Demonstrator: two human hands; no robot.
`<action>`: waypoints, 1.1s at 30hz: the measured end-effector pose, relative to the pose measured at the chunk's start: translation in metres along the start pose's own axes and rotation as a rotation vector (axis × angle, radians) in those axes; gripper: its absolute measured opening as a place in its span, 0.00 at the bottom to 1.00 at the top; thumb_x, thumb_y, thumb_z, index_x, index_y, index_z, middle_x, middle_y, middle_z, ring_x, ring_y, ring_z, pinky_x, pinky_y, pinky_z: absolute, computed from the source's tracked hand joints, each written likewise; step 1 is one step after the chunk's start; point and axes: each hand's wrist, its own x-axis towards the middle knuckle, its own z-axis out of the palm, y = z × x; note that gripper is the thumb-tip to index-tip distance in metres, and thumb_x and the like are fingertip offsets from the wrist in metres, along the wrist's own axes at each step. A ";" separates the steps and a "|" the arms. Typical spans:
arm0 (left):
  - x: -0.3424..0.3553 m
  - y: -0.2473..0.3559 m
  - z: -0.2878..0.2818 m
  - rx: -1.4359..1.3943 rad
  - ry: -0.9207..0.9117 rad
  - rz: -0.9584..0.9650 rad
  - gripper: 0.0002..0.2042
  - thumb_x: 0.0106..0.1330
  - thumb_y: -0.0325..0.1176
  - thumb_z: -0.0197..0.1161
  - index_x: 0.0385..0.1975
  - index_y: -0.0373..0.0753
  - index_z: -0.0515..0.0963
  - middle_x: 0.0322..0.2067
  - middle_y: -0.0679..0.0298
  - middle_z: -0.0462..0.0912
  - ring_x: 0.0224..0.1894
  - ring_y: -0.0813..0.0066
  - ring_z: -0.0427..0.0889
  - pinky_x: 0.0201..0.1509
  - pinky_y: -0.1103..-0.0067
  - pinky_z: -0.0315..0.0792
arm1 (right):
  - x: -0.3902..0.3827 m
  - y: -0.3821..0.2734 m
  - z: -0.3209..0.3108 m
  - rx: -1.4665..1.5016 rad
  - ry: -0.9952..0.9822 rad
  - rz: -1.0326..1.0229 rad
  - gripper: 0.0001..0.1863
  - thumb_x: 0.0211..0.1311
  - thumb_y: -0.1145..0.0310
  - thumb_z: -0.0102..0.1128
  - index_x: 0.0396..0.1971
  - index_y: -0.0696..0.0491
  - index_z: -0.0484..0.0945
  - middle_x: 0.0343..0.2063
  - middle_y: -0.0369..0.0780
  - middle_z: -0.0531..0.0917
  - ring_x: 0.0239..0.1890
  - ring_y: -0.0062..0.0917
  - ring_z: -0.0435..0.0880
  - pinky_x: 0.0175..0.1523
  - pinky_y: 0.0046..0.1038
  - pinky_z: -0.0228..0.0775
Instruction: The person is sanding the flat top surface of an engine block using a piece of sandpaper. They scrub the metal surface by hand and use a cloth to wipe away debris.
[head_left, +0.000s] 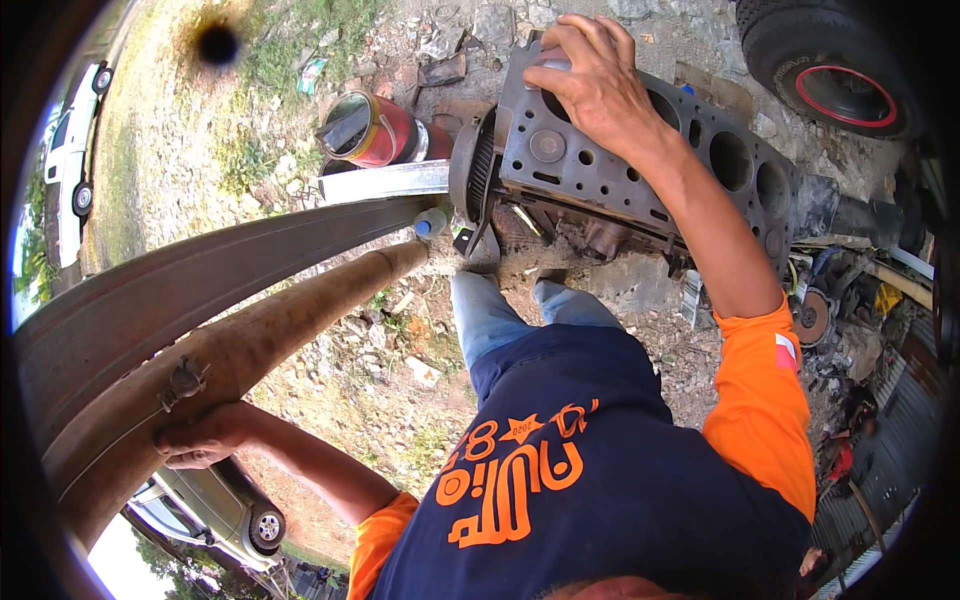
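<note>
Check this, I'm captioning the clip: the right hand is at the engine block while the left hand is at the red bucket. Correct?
Not quite: the left hand is at the round brown pole, as the head view shows. The right hand is at the engine block.

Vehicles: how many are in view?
2: a white vehicle at far left, an olive vehicle at lower left, below the left hand in the picture; others may be hidden.
</note>
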 end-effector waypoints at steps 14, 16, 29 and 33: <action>0.000 -0.003 -0.003 0.003 0.009 -0.015 0.25 0.80 0.50 0.65 0.47 0.28 0.73 0.43 0.52 0.79 0.43 0.68 0.84 0.51 0.70 0.83 | 0.000 -0.002 0.009 -0.016 0.084 0.072 0.13 0.63 0.75 0.65 0.40 0.40 0.92 0.56 0.36 0.82 0.73 0.29 0.72 0.83 0.49 0.45; -0.003 -0.004 0.001 0.015 0.024 -0.008 0.25 0.80 0.50 0.65 0.47 0.27 0.73 0.43 0.52 0.79 0.43 0.68 0.84 0.51 0.70 0.83 | -0.004 -0.013 0.007 -0.029 0.036 0.022 0.13 0.62 0.75 0.66 0.41 0.40 0.92 0.55 0.36 0.82 0.73 0.30 0.72 0.82 0.49 0.46; 0.007 -0.012 -0.010 0.061 0.009 0.022 0.27 0.80 0.51 0.64 0.44 0.24 0.72 0.43 0.46 0.78 0.44 0.64 0.83 0.50 0.68 0.83 | -0.002 -0.005 0.005 -0.009 0.003 -0.028 0.14 0.64 0.75 0.64 0.42 0.40 0.92 0.57 0.37 0.82 0.74 0.29 0.70 0.84 0.50 0.41; 0.002 -0.008 -0.009 0.052 -0.005 -0.001 0.26 0.81 0.50 0.62 0.43 0.24 0.72 0.42 0.47 0.77 0.44 0.63 0.83 0.50 0.68 0.82 | -0.004 -0.003 0.004 -0.018 0.006 -0.001 0.15 0.63 0.75 0.65 0.43 0.40 0.92 0.58 0.38 0.82 0.75 0.29 0.70 0.83 0.51 0.40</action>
